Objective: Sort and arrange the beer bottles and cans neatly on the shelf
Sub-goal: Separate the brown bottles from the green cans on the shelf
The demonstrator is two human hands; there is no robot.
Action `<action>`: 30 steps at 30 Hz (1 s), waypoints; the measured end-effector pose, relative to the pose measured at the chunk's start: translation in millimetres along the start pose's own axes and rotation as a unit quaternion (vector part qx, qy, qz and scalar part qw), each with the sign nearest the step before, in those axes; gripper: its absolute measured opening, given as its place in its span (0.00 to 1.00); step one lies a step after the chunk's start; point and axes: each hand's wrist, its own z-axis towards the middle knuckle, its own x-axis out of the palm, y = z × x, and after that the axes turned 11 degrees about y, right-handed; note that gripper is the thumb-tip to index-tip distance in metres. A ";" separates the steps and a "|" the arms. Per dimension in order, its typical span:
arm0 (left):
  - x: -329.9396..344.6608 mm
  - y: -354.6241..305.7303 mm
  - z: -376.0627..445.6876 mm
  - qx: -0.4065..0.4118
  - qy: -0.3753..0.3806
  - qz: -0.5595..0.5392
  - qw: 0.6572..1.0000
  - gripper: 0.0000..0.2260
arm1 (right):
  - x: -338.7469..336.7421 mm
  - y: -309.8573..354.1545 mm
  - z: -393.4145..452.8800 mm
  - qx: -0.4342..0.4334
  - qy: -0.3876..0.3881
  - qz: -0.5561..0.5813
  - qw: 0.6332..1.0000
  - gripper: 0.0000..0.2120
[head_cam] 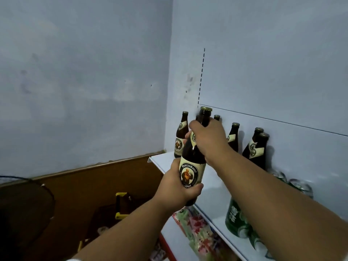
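Note:
I hold a brown Franziskaner beer bottle point(192, 162) in the air just off the left front corner of the white shelf point(211, 178). My left hand point(178, 187) grips its base and lower label. My right hand point(209, 138) grips its neck and shoulder, below the gold cap. Behind it, several more brown bottles stand along the shelf's back wall: one at the far left point(181, 137), one mostly hidden by my right hand point(217, 117), one point(233, 137) and a pair point(257, 149) further right. Green cans point(236, 217) stand near the shelf's front, and others point(299, 185) sit beyond my right forearm.
A lower shelf with colourful packets point(195, 227) sits beneath. To the left are a wooden panel point(94, 178), a dark round fan guard point(26, 204) and a yellow-framed box point(122, 206) on the floor. Pale walls meet in the corner behind the shelf.

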 end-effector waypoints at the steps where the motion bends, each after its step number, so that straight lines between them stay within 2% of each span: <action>1: -3.0 11.4 17.9 0.005 0.014 -0.005 1.000 0.29 | 0.4 -9.0 15.9 0.005 -0.012 -0.009 1.000 0.06; 8: -7.5 100.8 148.9 0.029 0.150 -0.013 0.988 0.32 | -10.9 -72.8 117.2 0.093 -0.117 -0.066 0.987 0.07; 13: 3.6 139.3 208.6 -0.015 0.205 -0.066 0.976 0.29 | -15.2 -111.8 165.7 0.143 -0.212 -0.115 0.960 0.08; 18: 18.3 154.8 242.5 -0.009 0.238 -0.068 0.969 0.25 | -16.4 -133.4 193.5 0.164 -0.249 -0.223 0.928 0.11; 22: 26.3 158.8 259.4 -0.018 0.206 -0.015 0.978 0.25 | -16.4 -139.6 197.4 0.181 -0.236 -0.327 0.897 0.18; 25: 27.1 153.7 266.4 -0.030 0.179 0.071 0.981 0.31 | -14.8 -145.5 196.4 0.199 -0.241 -0.409 0.857 0.22; 30: 12.9 139.1 241.5 0.019 0.098 0.020 0.995 0.28 | -8.9 -140.1 179.7 0.165 -0.298 -0.474 0.812 0.26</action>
